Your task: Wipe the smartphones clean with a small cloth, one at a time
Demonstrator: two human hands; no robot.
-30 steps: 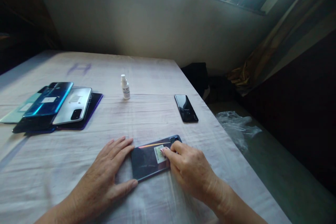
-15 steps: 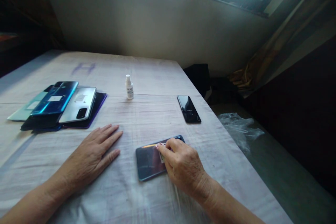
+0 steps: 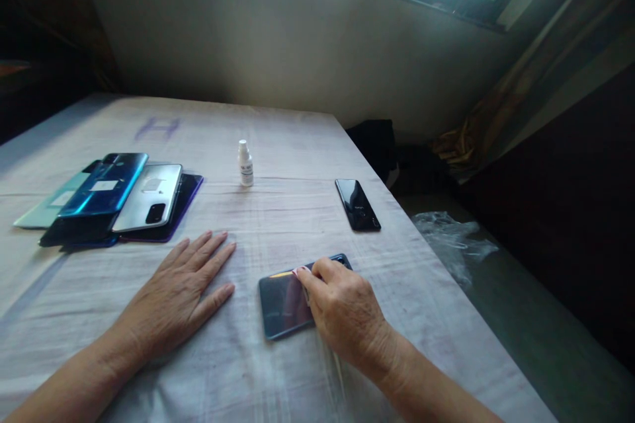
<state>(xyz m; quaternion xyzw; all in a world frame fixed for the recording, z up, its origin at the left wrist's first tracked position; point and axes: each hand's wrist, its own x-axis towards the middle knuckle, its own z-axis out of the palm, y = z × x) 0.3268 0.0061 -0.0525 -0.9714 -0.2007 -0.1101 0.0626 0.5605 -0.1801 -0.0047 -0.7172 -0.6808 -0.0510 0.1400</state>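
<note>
Tablecloth (image 3: 297,225): left hand (image 3: 181,294) barely shifted.

On the table (image 3: 278,132), a phone (image 3: 284,304) lies near, right of the middle. The right hand (image 3: 342,310) rests on its right part, and the left hand (image 3: 181,291) lies flat on the table to the left of it, apart from it. Farther left, a pile of overlapping phones (image 3: 114,201) lies. A small bottle (image 3: 245,164) stands far, behind the hands. Another phone (image 3: 358,205) lies alone at the right, near the table edge.
</note>
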